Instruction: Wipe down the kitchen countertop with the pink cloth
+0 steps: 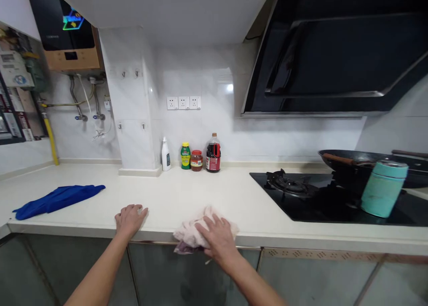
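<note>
My right hand (219, 237) presses a crumpled pale pink cleaning cloth (190, 231) against the front edge of the white countertop (160, 199). Part of the cloth, with a purple patch, hangs over the edge. The fingers lie over the cloth, and what is under the palm is hidden. To the left, my left hand (130, 220) rests on the counter near its front edge, fingers extended and holding nothing. A folded blue cloth (60, 200) lies farther left on the counter.
Along the back wall stand a white bottle (166, 155), a green bottle (185, 157), a red-lidded jar (196, 161) and a large dark sauce bottle (213, 154). At right, a black gas stove (321, 208) holds a wok (354, 163) and a turquoise flask (384, 190), below a range hood (327, 61).
</note>
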Demonstrator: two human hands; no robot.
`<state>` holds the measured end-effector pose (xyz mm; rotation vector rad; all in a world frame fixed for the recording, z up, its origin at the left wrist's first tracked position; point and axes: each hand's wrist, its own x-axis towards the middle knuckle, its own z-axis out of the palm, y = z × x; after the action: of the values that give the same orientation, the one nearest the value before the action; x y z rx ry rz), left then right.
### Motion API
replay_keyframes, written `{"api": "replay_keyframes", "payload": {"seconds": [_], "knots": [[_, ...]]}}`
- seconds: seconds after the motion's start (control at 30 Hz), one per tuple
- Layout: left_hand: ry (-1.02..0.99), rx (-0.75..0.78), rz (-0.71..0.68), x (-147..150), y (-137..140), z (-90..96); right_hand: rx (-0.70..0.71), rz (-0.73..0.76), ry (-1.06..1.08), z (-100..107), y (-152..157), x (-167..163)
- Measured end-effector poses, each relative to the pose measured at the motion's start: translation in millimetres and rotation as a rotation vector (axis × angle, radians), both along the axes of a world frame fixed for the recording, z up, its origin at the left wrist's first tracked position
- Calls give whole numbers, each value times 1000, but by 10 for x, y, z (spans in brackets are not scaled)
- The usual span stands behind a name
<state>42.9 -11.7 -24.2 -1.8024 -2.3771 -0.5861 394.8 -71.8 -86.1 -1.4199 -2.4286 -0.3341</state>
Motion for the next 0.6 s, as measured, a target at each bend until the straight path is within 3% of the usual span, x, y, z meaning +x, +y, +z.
{"api": "replay_keyframes", "payload": {"seconds": [0.2, 0.3, 0.43, 0.53, 0.6], "knots": [[15, -31, -3, 29, -4, 7, 139, -291, -52, -195, -268, 1493], [29, -29, -1, 52, -19, 18, 169, -431, -62, -237, -408, 1999], [35, -10, -7, 74, -49, 35, 146, -464, 16, -241, -541, 2269], [39, 7, -8, 77, -59, 33, 82, -380, 288, -116, -561, 2340], [39, 9, -5, 74, -56, 26, 49, -360, 528, 71, -519, 2395]]}}
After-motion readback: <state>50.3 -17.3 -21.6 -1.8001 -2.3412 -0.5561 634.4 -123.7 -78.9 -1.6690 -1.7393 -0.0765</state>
